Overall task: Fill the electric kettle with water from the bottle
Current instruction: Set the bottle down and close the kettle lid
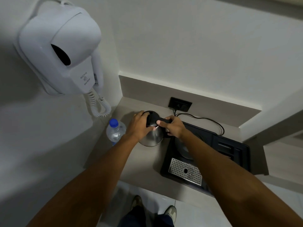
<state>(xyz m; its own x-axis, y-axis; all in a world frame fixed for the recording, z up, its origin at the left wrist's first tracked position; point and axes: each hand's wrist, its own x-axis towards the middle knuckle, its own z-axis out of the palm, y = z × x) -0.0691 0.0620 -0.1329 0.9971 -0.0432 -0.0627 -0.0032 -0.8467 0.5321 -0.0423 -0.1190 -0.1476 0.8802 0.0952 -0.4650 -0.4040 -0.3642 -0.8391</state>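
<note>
A steel electric kettle (154,136) with a black lid and handle stands on the grey counter (144,163), off its base. My right hand (173,127) is shut on the kettle's black handle, thumb on top. On the lid rests my left hand (139,124), its fingers curled over the far edge. A clear water bottle (114,132) with a blue cap on stands upright just left of the kettle, partly behind my left forearm.
A black tray (229,145) to the right holds the round kettle base (184,150) and a perforated metal drip grate (185,172). A cord (205,119) runs to a wall socket (180,104). A white hairdryer (62,51) hangs on the left wall.
</note>
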